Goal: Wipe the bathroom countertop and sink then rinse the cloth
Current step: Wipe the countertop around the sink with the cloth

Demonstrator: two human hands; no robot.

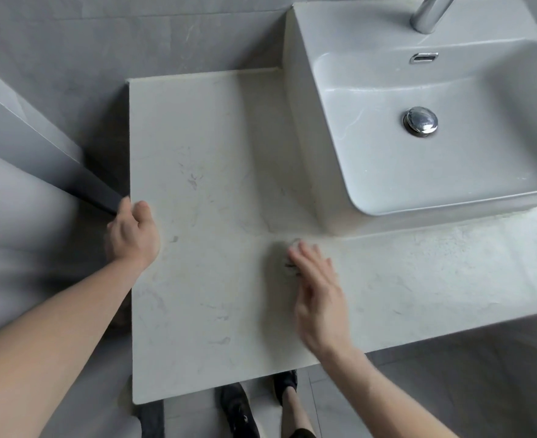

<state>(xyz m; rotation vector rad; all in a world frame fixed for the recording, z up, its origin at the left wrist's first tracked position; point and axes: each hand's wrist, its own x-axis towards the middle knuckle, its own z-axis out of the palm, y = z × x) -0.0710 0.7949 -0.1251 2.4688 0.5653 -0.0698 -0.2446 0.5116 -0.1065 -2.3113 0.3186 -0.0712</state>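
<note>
Head view looks straight down on a pale marbled tabletop [216,172] with a white vessel sink [450,172] standing on its far right part. Left hand [132,233] sits at the tabletop's left edge, forearm reaching in from the lower left; its fingers curl over and down the edge while the thumb lies on top, so this grip is closed on the tabletop's rim. Right hand [319,292] is out over the middle of the tabletop, just in front of the sink's near left corner, forearm coming in from the lower right. Its fingers are stretched out, close together and pointing away from the person, palm facing down and to the left; the grip is wide and clasps nothing that can be seen.

That hand is smeared by motion blur. A small pale patch with dark marks [290,263] shows beside its fingertips; whether this is the cloth cannot be told, and no cloth is plainly visible anywhere.

Only the base of the chrome tap [428,14] shows, cut off by the top edge. A chrome drain plug [420,121] sits in the basin. Dark shoes [238,409] show on the floor below the tabletop's near edge.
</note>
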